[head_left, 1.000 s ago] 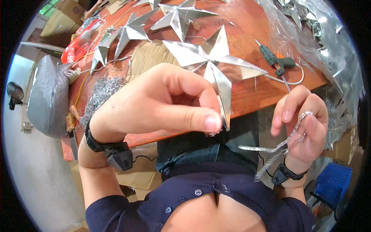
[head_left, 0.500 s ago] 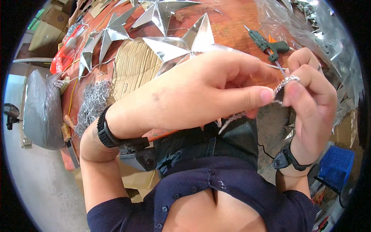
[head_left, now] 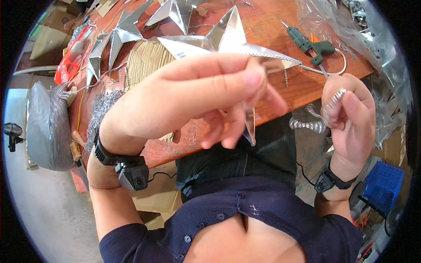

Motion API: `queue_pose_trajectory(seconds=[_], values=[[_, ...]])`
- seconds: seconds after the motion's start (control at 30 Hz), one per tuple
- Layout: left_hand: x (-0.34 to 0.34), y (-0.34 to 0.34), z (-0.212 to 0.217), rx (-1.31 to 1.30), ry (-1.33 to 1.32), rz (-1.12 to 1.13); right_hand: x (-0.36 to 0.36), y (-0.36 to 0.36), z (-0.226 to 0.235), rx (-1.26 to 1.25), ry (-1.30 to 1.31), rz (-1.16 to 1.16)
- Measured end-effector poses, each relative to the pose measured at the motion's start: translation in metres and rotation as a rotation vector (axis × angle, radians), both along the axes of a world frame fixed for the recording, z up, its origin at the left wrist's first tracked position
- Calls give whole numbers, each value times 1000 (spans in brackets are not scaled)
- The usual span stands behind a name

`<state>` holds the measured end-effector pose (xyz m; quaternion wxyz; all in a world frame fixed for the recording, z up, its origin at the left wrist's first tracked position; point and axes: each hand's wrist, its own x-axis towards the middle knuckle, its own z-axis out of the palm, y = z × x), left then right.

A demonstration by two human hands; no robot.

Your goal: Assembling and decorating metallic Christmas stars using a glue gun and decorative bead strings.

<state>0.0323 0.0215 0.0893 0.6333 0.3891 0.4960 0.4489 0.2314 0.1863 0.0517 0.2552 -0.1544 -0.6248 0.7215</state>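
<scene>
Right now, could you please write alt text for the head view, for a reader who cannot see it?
A left hand holds a silver foil star above a reddish wooden table, while the right hand pinches silver tinsel trim. More silver stars and a green glue gun lie behind.

The left hand (head_left: 210,94) is raised close to the camera, forearm rising from the lower left, wrist bent, thumb stretched along the top and fingers curled loosely below it. The right hand (head_left: 351,116) is upright at the right, thumb and fingers pinched together, its wrist below.
</scene>
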Motion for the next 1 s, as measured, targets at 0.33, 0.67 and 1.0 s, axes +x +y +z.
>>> queue_pose_trajectory(seconds=[0.33,0.67,1.0], values=[[12,35,-4,119,320,55,-26,-7,18,311,-15,-105],[-18,10,-10,178,306,231,-7,10,-3,203,29,-8],[-28,1,-18,122,588,390,-4,-26,-39,232,-103,58]])
